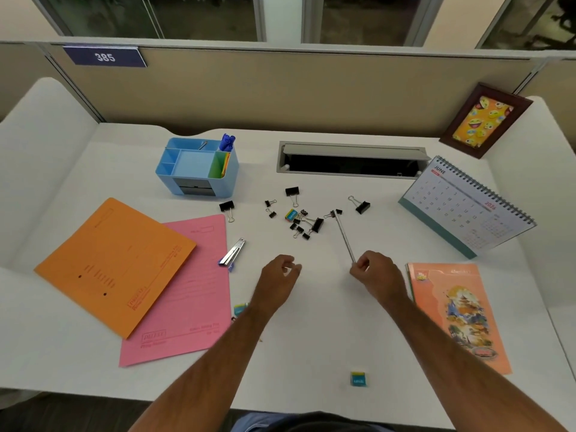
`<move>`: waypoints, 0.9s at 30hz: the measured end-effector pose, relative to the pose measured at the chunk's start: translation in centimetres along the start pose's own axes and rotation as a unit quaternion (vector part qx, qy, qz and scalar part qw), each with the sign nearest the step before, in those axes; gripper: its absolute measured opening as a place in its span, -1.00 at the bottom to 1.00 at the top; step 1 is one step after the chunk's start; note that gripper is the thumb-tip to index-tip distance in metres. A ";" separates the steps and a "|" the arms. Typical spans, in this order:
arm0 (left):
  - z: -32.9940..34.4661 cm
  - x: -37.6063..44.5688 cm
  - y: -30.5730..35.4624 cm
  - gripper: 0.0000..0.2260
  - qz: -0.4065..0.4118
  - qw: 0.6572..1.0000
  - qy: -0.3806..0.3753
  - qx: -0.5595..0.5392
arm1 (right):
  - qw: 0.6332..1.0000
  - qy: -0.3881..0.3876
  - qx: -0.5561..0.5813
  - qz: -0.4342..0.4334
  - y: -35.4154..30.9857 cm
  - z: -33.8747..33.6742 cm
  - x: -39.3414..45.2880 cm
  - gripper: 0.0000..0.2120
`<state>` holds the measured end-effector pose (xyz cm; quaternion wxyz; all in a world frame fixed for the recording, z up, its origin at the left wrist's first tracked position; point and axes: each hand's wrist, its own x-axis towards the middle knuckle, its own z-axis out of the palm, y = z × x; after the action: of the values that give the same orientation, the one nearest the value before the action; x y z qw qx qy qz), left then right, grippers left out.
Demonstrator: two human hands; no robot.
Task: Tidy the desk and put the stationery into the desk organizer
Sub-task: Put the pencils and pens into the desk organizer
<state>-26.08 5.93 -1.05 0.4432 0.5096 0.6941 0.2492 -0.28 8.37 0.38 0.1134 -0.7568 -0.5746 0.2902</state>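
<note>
Pinching the near end of a thin, straight pencil (pixel 343 236), my right hand (pixel 375 275) has its fingers curled round the shaft, which slants away toward a scatter of glossy black binder clips (pixel 307 221). My left hand (pixel 278 277) hangs beside it, fingers loosely curled on nothing. Just left of that hand lies a metal stapler (pixel 232 252); the boxy blue plastic desk organizer (pixel 196 166) stands well beyond it.
</note>
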 end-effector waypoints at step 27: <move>-8.4 2.5 1.9 -0.85 0.075 0.986 0.070 -0.133 | 0.934 -0.105 0.241 -0.243 -17.9 3.4 1.7 -0.90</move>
<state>-32.66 9.82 3.65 0.4376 0.4781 0.6438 0.4068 -16.31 15.03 6.10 0.2981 -0.5094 -0.6623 0.4615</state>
